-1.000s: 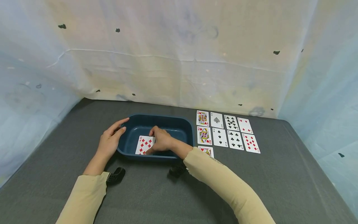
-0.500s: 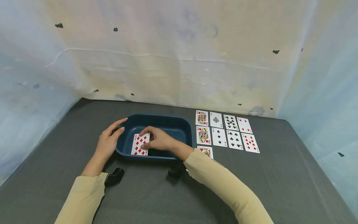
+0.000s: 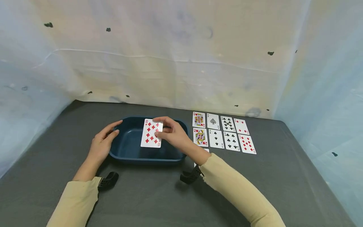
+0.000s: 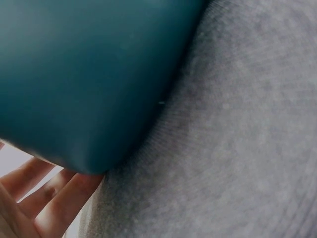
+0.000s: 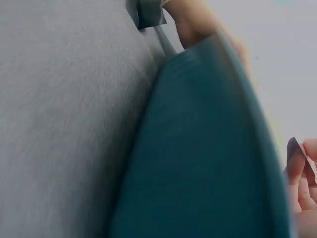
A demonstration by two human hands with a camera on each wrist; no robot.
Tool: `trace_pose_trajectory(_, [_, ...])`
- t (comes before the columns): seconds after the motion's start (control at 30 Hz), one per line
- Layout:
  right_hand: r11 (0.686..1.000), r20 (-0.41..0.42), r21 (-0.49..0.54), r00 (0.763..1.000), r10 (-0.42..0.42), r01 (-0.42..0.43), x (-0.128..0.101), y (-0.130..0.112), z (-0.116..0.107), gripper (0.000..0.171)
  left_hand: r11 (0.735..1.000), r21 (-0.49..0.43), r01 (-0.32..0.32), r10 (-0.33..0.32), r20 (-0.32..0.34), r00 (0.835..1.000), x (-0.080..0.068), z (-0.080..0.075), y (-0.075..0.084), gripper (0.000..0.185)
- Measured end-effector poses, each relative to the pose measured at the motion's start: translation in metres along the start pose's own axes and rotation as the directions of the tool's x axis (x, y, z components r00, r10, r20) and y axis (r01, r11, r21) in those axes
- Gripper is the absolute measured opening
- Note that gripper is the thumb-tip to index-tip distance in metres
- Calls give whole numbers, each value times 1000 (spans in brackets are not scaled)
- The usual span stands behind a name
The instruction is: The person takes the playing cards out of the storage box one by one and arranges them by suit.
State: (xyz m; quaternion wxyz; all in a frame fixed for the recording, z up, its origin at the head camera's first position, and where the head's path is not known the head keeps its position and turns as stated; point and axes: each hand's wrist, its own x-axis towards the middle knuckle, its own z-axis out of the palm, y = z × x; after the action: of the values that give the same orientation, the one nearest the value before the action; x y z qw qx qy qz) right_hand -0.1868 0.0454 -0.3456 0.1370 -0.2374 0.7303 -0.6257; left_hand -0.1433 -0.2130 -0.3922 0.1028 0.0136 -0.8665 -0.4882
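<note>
My right hand (image 3: 174,134) pinches a ten of diamonds playing card (image 3: 149,134) between thumb and fingers. The card is held face up over the dark blue plastic tub (image 3: 124,160), overlapping its inside in the head view. In the right wrist view those fingers (image 5: 295,166) show at the right edge, with the card seen nearly edge-on beyond the tub's wall (image 5: 198,148). At the tub's left end, my left hand (image 3: 100,142) rests on the rim. The left wrist view has its extended fingers (image 4: 69,203) touching the outer wall (image 4: 99,124).
Right of the tub, several face-up cards lie in rows on the dark grey cloth, among them a king of hearts (image 3: 198,120), an ace of spades (image 3: 213,121) and a nine of diamonds (image 3: 247,144). My right wrist mostly hides another card (image 3: 206,150). Pale sheets hang behind and beside the table.
My right hand first slides the ten of diamonds left in the tub, then lifts it up and to the right. The left hand keeps its place at the rim; the head view has turned slightly right.
</note>
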Motion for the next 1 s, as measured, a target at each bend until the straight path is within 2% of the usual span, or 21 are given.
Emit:
trace_pose_trajectory(0.17, [999,-58,-32,998,-40,38,-16,-2,-25,45,1000,4,-17,17,11,1000,1,-3,0,46])
trace_pose_trajectory(0.3, [999,-82,-46,996,-33,29,-30,-2,-43,46,1000,16,-19,19,0,1000,1,-4,-2,47])
trace_pose_trajectory(0.6, [990,-139,-124,989,50,-68,-61,4,-74,45,1000,20,-18,18,-5,1000,2,-5,-3,46])
trace_pose_trajectory(0.8, [983,-145,-161,987,68,-91,-81,14,-90,45,1000,21,-14,14,4,1000,2,-4,-4,46])
trace_pose_trajectory(1.0, [979,-194,-162,977,91,-123,-104,28,-110,46,1000,14,-14,14,11,1000,2,-1,-2,46])
